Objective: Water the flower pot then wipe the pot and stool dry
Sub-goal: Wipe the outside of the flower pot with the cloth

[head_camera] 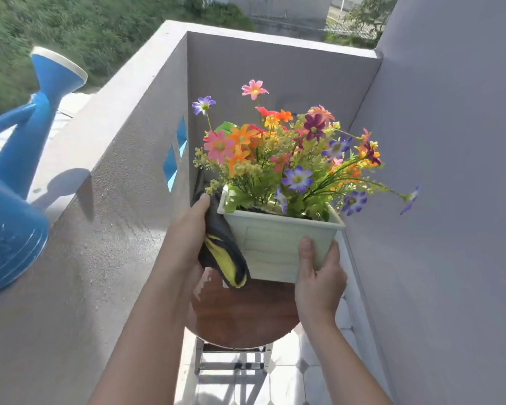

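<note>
My left hand (187, 229) has the cloth (225, 252), the dark grey and yellow one, bunched up and pressed against the left side of the flower pot (275, 244). The thumb sticks up by the rim, and the fingers are hidden behind the cloth. My right hand (319, 276) grips the pot's near right corner, thumb on the front face and fingers wrapped round the side.

The pot is pale green and square, stuffed with colourful flowers (275, 153). It's over the far edge of the round brown stool (246, 314). Can't honestly tell if it's sitting flat on it or tipped a bit.

The blue watering can (12, 200) is parked on top of the balcony wall (114, 171) off to my left, well apart from the pot, with its spout pointing up and away. There's tiled floor (289, 381) under the stool.
</note>
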A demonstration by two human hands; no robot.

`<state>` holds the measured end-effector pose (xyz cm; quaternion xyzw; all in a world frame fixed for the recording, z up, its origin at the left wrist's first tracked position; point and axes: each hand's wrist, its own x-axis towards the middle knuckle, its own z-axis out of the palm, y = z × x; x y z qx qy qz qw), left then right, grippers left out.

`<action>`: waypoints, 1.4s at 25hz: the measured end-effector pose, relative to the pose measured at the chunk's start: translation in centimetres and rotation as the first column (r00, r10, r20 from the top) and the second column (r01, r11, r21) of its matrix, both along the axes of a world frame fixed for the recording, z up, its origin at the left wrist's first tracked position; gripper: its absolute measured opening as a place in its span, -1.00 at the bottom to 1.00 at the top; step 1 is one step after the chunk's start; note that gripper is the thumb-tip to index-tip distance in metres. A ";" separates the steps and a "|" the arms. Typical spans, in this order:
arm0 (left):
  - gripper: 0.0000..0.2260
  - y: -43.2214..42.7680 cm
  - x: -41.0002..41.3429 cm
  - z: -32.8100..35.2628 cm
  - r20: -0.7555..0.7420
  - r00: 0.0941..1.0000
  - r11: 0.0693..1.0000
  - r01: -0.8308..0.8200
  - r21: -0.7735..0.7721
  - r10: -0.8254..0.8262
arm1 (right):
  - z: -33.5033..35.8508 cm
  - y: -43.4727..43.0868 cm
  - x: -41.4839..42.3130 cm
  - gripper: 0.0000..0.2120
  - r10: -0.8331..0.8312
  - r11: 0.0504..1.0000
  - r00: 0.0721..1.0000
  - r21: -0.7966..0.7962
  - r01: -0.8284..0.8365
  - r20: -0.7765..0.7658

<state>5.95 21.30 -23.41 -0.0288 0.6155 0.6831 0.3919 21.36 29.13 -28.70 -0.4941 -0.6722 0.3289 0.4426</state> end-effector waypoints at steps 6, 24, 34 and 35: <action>-0.75 1.8 -2.7 2.3 -0.312 0.876 0.872 0.210 -0.443 -0.369 | -0.4 0.1 0.4 -0.32 0.071 0.997 0.997 -0.024 -0.071 0.007; -0.64 -0.6 0.8 3.8 -0.651 0.731 0.887 -0.142 -0.440 -0.205 | 5.6 1.5 -2.0 -0.50 0.305 0.673 0.822 0.502 -0.544 0.482; -0.61 0.0 3.8 4.7 -0.752 0.634 0.909 -0.184 -0.374 -0.181 | 5.9 5.2 -0.1 -0.60 0.438 0.628 0.770 0.454 -0.632 0.464; -0.65 -0.3 3.8 4.5 -0.741 0.666 0.936 -0.207 -0.286 -0.080 | 5.9 5.6 0.2 -0.53 0.441 0.632 0.773 0.454 -0.628 0.456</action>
